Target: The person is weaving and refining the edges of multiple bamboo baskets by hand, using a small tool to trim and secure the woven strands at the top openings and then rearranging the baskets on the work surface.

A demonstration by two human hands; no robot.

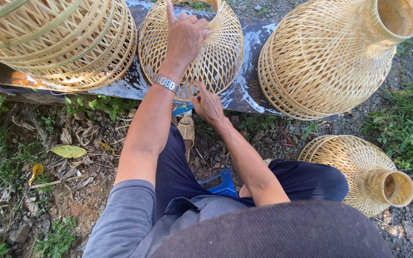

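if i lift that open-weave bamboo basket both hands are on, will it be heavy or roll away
The basket is probably light: thin strips, open gaps. Its rounded shape might roll sideways if released by the left hand and right hand. The weave likely flexes slightly.

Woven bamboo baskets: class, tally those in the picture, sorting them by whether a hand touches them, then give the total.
Touched by the left hand and right hand: 1 basket
Untouched: 3 baskets
Total: 4

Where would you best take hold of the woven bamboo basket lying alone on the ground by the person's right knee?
Probably at the narrow round neck of the small basket, coming from its open mouth at lower right. It lies on its side, so the stiff rim faces outward and free, while the flared open-weave body looks harder to grip.
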